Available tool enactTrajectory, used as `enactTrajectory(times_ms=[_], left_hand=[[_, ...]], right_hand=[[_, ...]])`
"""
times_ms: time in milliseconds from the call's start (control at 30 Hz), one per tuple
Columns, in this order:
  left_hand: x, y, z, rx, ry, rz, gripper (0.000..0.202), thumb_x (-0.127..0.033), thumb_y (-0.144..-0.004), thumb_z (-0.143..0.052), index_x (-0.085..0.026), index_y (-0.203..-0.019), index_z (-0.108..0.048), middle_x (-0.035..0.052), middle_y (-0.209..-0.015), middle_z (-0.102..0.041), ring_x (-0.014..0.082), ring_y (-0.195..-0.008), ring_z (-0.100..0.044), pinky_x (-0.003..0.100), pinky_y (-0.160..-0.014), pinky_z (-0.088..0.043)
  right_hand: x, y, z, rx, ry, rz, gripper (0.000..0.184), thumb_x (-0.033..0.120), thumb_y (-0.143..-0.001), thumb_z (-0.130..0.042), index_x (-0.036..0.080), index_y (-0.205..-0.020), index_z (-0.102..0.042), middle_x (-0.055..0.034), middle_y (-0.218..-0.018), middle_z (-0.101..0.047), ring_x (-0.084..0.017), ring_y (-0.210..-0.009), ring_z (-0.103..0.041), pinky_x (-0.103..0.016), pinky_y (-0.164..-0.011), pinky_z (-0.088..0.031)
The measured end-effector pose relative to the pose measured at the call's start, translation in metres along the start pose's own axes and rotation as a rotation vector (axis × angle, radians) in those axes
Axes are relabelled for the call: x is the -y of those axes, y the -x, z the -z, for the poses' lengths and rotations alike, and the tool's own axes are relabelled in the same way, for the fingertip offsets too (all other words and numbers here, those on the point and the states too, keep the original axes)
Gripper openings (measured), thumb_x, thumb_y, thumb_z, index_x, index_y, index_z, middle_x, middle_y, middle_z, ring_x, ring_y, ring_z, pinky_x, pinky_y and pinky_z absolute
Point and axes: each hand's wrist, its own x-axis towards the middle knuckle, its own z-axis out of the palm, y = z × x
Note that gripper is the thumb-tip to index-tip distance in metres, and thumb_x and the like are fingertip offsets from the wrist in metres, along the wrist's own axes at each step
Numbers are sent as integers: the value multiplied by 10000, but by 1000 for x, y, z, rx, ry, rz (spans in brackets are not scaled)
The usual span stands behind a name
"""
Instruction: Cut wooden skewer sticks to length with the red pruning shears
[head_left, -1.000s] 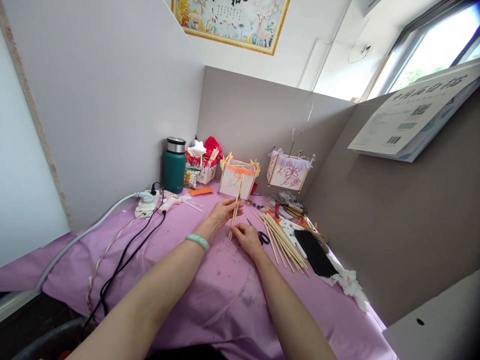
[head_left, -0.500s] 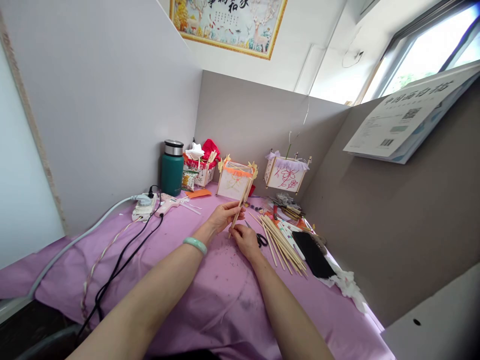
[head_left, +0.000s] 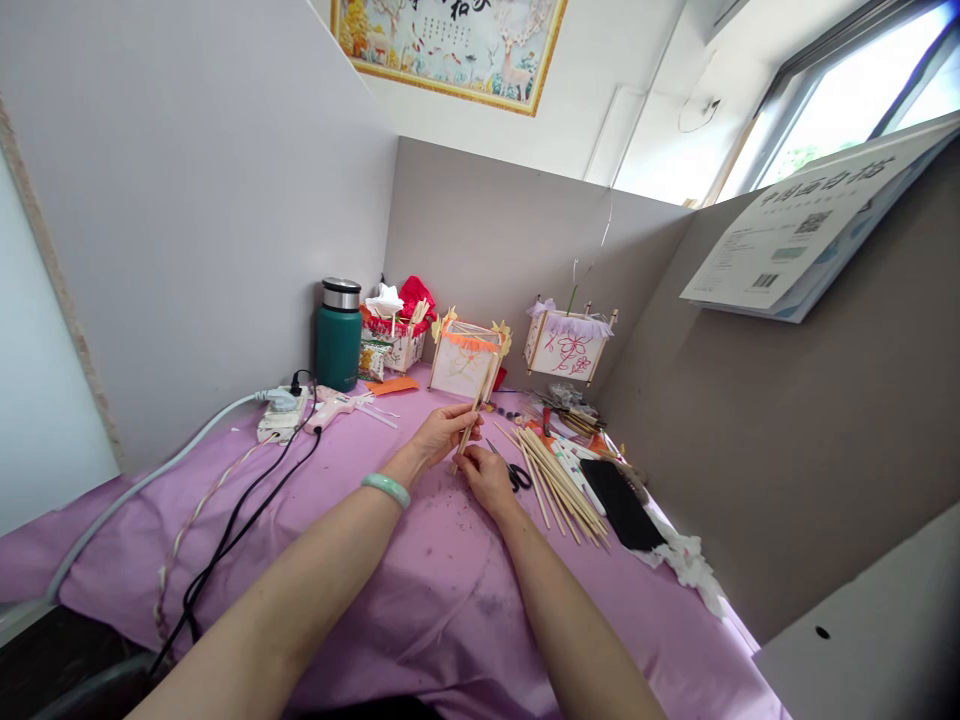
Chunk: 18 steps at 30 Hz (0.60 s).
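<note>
A few thin wooden sticks (head_left: 486, 382) stand tilted above the table, held together in my left hand (head_left: 444, 432), its fingers wrapped round their middle. My right hand (head_left: 484, 474) is closed at the lower end of the same sticks, thumb and fingers pinching there. Just right of that hand lie black-handled scissors (head_left: 519, 477). Beyond the scissors a loose bundle of wooden sticks (head_left: 559, 480) is spread on the purple cloth (head_left: 427, 580). Behind my hands stands a paper lantern (head_left: 457, 370) with an orange fringe, its right side partly covered by the held sticks.
At the left are a green bottle (head_left: 339, 335), a pink glue gun (head_left: 330, 408) and a power strip (head_left: 283, 418) with trailing cables. A purple-fringed lantern (head_left: 570, 345) hangs at the back right. A black phone (head_left: 621, 503) and crumpled tissue (head_left: 691, 568) lie to the right.
The whole view has shifted slightly. Both hands keep their hold on the sticks, with hardly any visible movement.
</note>
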Motion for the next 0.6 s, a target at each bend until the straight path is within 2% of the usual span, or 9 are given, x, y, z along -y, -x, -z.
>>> enactTrajectory(times_ms=[167,300,400,500,600], left_hand=[[2,-2,0,-26,16,16,287,-255,-706,-718,-106,-946,-667,70,-852,-654,135,-718,-633,288,-728,-508],[1,-4,4,-216,11,-35,315,-281,-728,-698,-121,-994,-651,81,-849,-653,150,-767,-631,322,-755,-506],[-1,-4,9,-353,-39,-44,314,-303,-739,-682,-130,-999,-649,53,-772,-626,119,-659,-601,288,-661,-500],[-2,-4,10,-354,-57,-12,354,-322,-740,-676,-146,-1046,-638,21,-704,-592,91,-557,-554,249,-568,-464],[-4,-3,8,-345,-51,6,359,-319,-735,-680,-141,-1044,-637,13,-681,-583,77,-525,-532,235,-546,-444]], right_hand=[[2,0,0,-2,11,21,233,308,-862,-488,182,-759,-655,-25,-703,-647,-131,-629,-539,-214,-596,-329],[1,1,2,-79,40,19,294,302,-913,-377,178,-870,-640,-41,-816,-668,-136,-724,-568,-208,-641,-344],[1,2,5,-120,205,-116,333,290,-923,-329,173,-894,-639,-60,-842,-674,-148,-741,-585,-220,-645,-342],[1,2,10,-90,389,-254,333,349,-904,-379,170,-934,-659,-94,-863,-682,-181,-765,-610,-244,-662,-360],[-2,2,23,-173,463,-348,385,439,-899,-391,184,-1009,-658,-108,-918,-679,-207,-846,-622,-268,-709,-393]])
